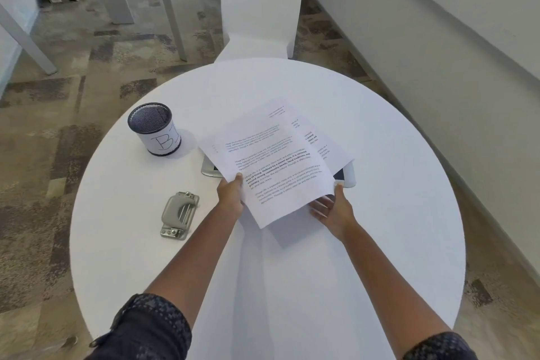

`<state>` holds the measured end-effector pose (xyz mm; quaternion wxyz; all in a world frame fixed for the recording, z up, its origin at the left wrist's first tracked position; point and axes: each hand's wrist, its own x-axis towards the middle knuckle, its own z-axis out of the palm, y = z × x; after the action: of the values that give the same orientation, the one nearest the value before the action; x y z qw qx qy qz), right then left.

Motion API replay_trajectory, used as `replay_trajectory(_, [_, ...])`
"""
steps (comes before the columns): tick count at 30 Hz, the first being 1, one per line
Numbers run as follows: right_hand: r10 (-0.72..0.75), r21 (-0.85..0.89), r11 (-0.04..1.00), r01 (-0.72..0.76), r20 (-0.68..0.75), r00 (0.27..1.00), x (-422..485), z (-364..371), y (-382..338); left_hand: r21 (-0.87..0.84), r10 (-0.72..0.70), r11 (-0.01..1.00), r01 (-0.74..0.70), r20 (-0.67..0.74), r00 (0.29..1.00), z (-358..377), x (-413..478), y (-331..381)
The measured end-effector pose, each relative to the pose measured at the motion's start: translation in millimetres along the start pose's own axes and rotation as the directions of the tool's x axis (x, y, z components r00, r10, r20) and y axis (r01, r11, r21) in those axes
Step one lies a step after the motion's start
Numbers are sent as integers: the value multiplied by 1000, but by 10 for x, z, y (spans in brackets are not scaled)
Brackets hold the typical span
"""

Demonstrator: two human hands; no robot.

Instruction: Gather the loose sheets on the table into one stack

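Observation:
A loose stack of printed paper sheets (274, 164) is lifted a little above the round white table (380, 213), fanned so that several corners stick out at the back right. My left hand (232, 196) pinches the stack's left edge, thumb on top. My right hand (331, 207) holds the near right corner, thumb up along the edge and fingers underneath. Below the sheets lies a white tray or tablet-like slab (347, 177), mostly hidden by the paper.
A black mesh cup (155, 130) with a white label marked "B" stands at the left back. A grey metal hole punch (178, 215) lies left of my left hand. A white chair (260, 6) stands behind the table; a wall runs along the right.

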<state>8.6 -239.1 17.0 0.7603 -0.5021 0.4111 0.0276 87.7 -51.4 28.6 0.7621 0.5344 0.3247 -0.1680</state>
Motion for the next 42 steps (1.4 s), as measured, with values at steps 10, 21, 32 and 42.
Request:
replay_trajectory(10, [-300, -200, 948, 247, -313, 901, 137, 92, -31, 73, -7, 997, 10, -38, 999, 119, 155, -30])
replay_trajectory(21, [-417, -857, 489, 161, -68, 907, 747, -242, -619, 201, 111, 973, -117, 39, 993, 192, 284, 0])
replay_trajectory(32, [-301, -918, 393, 56, -71, 951, 1159, -233, -847, 182, 100, 978, -102, 22, 995, 308, 378, -134])
replay_trajectory(42, [-473, -754, 616, 227, -124, 873, 1069, -296, -707, 285, 145, 948, -140, 4, 989, 312, 373, -206])
